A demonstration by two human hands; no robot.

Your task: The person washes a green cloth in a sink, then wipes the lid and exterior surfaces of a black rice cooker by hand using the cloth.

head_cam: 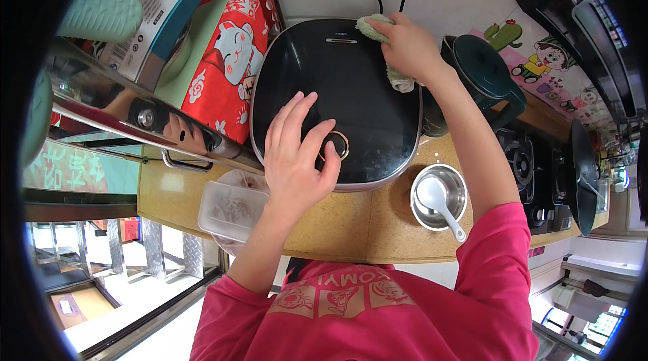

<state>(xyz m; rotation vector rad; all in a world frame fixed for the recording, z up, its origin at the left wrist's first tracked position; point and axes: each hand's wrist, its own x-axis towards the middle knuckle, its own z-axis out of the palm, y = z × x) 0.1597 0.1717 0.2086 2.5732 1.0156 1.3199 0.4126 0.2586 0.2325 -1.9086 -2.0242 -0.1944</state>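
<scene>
A black rice cooker (349,82) with a glossy lid stands on the counter in front of me. My left hand (304,153) rests over the front left of its lid, fingers spread, thumb and forefinger beside the gold-rimmed round button (345,145). At the lid's far right corner, my right hand (407,47) grips a pale green cloth (402,80). Part of the cloth shows above the fingers and part hangs below them along the right edge. A steam vent slot (341,41) lies near the back of the lid.
Right of the cooker stands a dark green electric kettle (483,64). A steel bowl (417,211) with a white spoon (435,196) sits on the counter (349,224). A translucent plastic container (230,211) is near my left forearm. Further right is a gas stove (521,163); a red bag (233,67) stands left.
</scene>
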